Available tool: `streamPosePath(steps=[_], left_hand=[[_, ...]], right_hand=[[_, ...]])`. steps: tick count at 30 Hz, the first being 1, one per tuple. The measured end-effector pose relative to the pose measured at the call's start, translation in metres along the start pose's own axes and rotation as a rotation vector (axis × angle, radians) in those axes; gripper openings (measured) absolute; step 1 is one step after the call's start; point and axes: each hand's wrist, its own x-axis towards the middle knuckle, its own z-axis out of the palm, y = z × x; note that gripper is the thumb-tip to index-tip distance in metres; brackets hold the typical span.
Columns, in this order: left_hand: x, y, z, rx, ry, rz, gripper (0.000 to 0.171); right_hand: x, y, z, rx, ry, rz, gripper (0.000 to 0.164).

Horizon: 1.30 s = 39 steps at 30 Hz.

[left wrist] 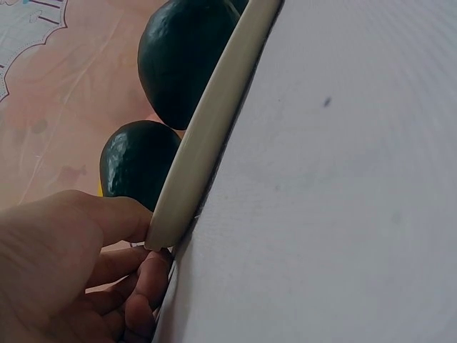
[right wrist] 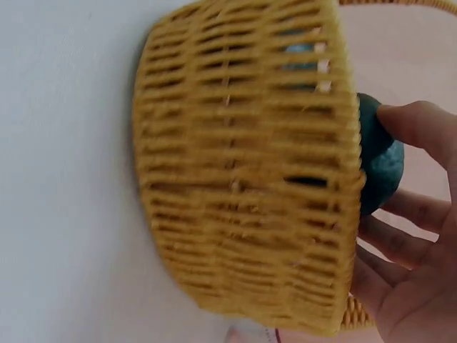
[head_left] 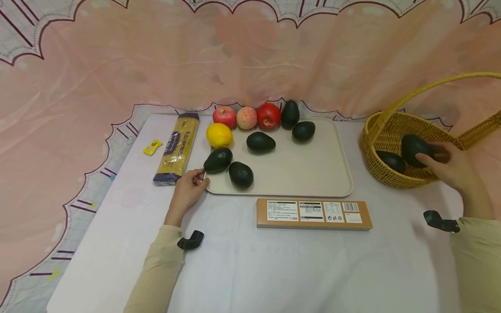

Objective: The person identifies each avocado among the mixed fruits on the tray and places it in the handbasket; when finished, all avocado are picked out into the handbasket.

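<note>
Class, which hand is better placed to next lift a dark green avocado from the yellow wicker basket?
Likely the right hand: it grips one avocado at the basket; the left hand pinches the beige rectangular tray.

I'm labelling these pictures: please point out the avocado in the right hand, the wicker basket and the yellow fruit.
Held avocado (head_left: 413,148): head view, on its dark side.
Wicker basket (right wrist: 235,161): right wrist view, on its woven outer wall.
Yellow fruit (head_left: 219,135): head view, on its middle.
</note>
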Motion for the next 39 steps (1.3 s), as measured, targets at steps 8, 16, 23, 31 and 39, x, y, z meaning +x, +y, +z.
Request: streamPosePath(steps=[8,16,23,31,39], left_hand=[[0.001,0.001,-0.001,0.001,-0.005,-0.019,0.038],[0.002,-0.001,0.001,0.005,-0.011,-0.02,0.038],[0.002,-0.002,0.0,0.006,-0.012,-0.019,0.038],[0.002,-0.001,0.0,0.001,0.011,-0.004,0.038],[0.002,-0.001,-0.001,0.007,-0.017,-0.022,0.039]], right_hand=[[0.004,0.008,-0.001,-0.089,-0.067,0.025,0.083],[0.011,0.008,-0.002,-0.186,-0.168,-0.028,0.079],[0.012,0.006,-0.001,-0.216,-0.202,-0.026,0.081],[0.014,0.007,-0.001,-0.245,-0.229,-0.033,0.08],[0.011,0.008,0.001,-0.251,-0.259,-0.089,0.075]])
